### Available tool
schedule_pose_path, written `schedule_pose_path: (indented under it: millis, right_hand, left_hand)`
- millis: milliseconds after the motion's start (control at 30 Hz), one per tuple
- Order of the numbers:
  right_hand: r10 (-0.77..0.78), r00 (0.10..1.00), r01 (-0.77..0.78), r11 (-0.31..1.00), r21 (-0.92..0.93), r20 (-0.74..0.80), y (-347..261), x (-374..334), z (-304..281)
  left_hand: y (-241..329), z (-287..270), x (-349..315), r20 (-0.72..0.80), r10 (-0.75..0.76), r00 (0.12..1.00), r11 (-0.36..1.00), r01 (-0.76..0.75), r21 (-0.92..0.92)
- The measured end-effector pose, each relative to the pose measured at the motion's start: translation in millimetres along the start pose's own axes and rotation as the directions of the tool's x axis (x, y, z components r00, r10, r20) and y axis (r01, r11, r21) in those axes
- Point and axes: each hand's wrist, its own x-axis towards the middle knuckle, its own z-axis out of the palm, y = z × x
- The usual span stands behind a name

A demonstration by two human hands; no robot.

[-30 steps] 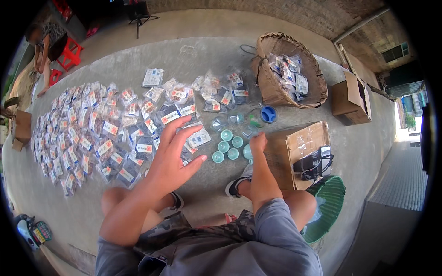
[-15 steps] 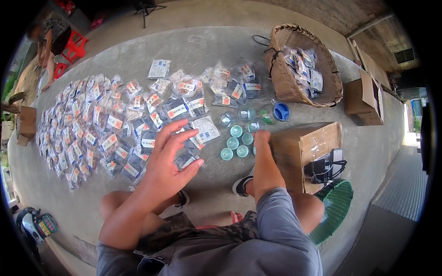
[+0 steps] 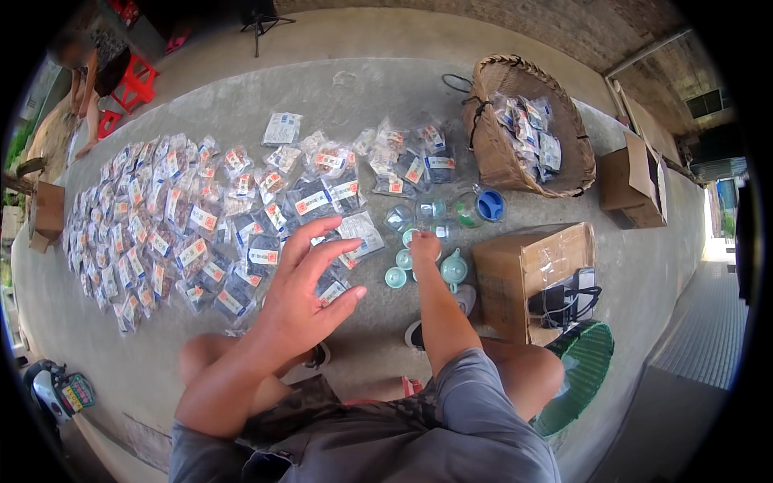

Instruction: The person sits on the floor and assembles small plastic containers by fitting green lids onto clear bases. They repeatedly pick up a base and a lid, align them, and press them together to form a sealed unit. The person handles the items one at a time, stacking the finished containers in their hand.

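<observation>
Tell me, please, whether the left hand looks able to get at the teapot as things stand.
Probably not directly: the left hand is empty, but the right forearm runs between it and the teapot, so it would likely have to go over or around.

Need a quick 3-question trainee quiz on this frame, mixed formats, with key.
1. Short answer: which hand is at the small pale green cups?
2. True or false: the left hand is clenched into a fist.
3. Multiple choice: the teapot sits between the cups and which thing?
A) Wicker basket
B) Large cardboard box
C) Red stool

Key:
1. The right hand.
2. False; its fingers are spread apart.
3. B.
</observation>
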Motion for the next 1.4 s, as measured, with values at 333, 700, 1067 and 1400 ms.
schedule_pose_path:
  millis: [333, 700, 1067, 1400]
  right_hand:
    - [-0.298, 0.954, 0.246, 0.847, -0.471, -0.036, -21.0, 0.9, 27.1]
    - [0.055, 0.997, -0.06, 0.992, 0.108, 0.046, -38.0, -0.2, 23.3]
    - [-0.424, 0.885, 0.307, 0.843, -0.441, -0.193, 41.5, -89.8, -44.9]
    - [0.217, 0.823, -0.357, 0.916, -0.182, -0.525, 71.8, -49.8, -91.4]
  left_hand:
    - [-9.6, -5.6, -2.2, -0.012, -0.02, 1.0, 1.0, 0.02, 0.011]
    - [-10.4, -7.2, -2.6, 0.017, -0.009, 1.0, 1.0, 0.009, 0.003]
    - [-8.8, -0.9, 2.2, 0.02, -0.329, 0.944, 0.744, 0.272, -0.61]
    - [-24.1, -3.1, 2.4, 0.142, -0.554, 0.82, 0.379, 0.401, -0.834]
